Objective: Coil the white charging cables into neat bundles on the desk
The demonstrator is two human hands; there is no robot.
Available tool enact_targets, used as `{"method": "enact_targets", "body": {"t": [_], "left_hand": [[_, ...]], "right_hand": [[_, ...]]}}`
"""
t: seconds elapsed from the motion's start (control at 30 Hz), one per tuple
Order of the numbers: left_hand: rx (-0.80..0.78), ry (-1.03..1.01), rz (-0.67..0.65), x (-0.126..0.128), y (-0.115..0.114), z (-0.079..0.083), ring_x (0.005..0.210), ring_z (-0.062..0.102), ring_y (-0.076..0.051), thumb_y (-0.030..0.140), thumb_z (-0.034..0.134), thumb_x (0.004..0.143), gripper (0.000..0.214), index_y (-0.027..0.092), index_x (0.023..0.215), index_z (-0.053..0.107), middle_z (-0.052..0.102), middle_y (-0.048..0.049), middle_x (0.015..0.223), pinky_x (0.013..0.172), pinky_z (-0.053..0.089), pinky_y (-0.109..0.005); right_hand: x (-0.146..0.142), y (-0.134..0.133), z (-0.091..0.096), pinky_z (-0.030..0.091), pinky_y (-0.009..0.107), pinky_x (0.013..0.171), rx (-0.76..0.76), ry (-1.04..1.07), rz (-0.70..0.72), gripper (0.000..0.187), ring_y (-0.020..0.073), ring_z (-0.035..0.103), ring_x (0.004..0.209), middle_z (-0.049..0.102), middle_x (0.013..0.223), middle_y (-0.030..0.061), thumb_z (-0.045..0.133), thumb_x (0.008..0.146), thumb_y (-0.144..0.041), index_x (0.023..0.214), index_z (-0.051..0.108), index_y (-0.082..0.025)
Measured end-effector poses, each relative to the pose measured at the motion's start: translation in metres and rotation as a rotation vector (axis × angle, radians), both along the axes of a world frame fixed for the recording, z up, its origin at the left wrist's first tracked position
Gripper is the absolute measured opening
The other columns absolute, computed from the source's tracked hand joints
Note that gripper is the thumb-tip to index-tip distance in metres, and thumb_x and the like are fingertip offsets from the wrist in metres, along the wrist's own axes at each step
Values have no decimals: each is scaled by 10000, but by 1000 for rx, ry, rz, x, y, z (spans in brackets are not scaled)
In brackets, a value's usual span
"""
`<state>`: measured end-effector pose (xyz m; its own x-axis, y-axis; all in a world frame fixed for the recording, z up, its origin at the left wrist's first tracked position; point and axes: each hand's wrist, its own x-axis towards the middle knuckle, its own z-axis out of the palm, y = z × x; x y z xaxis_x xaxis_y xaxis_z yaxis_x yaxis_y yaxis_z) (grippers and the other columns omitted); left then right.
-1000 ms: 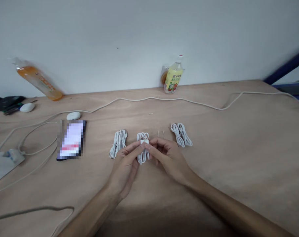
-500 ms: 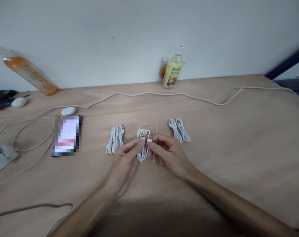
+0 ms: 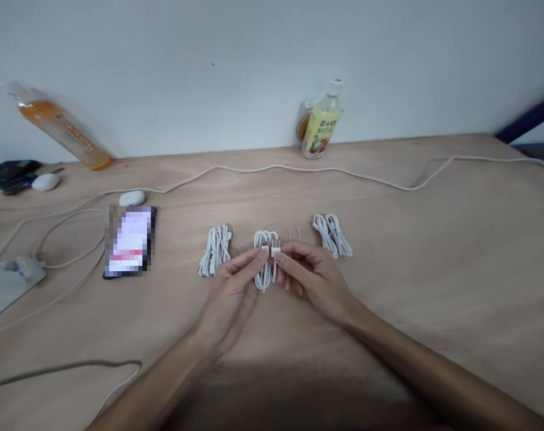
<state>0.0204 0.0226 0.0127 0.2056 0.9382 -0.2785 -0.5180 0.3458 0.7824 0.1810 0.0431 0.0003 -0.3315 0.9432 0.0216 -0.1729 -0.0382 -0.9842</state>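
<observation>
A coiled white USB cable (image 3: 263, 276) hangs or lies between my hands; whether it rests on the table I cannot tell. My left hand (image 3: 238, 278) pinches one white plug with a metal end between thumb and fingers. Close beside it, my right hand (image 3: 314, 275) pinches a second USB plug (image 3: 276, 246), the two metal ends pointing away from me. Left of my hands lies a bundle of white cables (image 3: 215, 250). Another white cable bundle (image 3: 332, 234) lies to the right, with two short twist ties (image 3: 299, 234) just beyond my right fingers.
A long white cord (image 3: 272, 168) runs across the wooden table (image 3: 410, 251). At the left are a phone (image 3: 130, 242), a white case (image 3: 132, 199) and a power strip (image 3: 11, 284). An orange drink bottle (image 3: 67, 134) leans on the wall; a yellow-labelled bottle (image 3: 321, 126) stands at the back.
The whole view has shifted slightly, so everything appears a little further right. Both hands keep their pinch on the plugs, whose metal ends show more clearly now.
</observation>
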Motion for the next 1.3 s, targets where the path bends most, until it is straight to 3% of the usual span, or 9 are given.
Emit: {"method": "enact_targets", "body": {"t": [0.37, 1.3], "left_hand": [[-9, 1, 1, 1, 0, 3, 871, 665, -206, 396, 930, 863, 245, 155, 894, 892, 761, -65, 854, 881, 518, -337], [-49, -16, 17, 1, 0, 2, 989, 674, -212, 391, 980, 805, 254, 171, 911, 908, 802, -76, 961, 974, 512, -317]], "right_hand": [[2, -1, -2, 384, 252, 495, 15, -42, 4, 425, 101, 449, 518, 607, 657, -46, 745, 1002, -597, 811, 672, -225], [2, -1, -3, 382, 263, 512, 38, -80, -32, 444, 104, 447, 512, 577, 619, -54, 734, 1013, -584, 761, 637, -232]]}}
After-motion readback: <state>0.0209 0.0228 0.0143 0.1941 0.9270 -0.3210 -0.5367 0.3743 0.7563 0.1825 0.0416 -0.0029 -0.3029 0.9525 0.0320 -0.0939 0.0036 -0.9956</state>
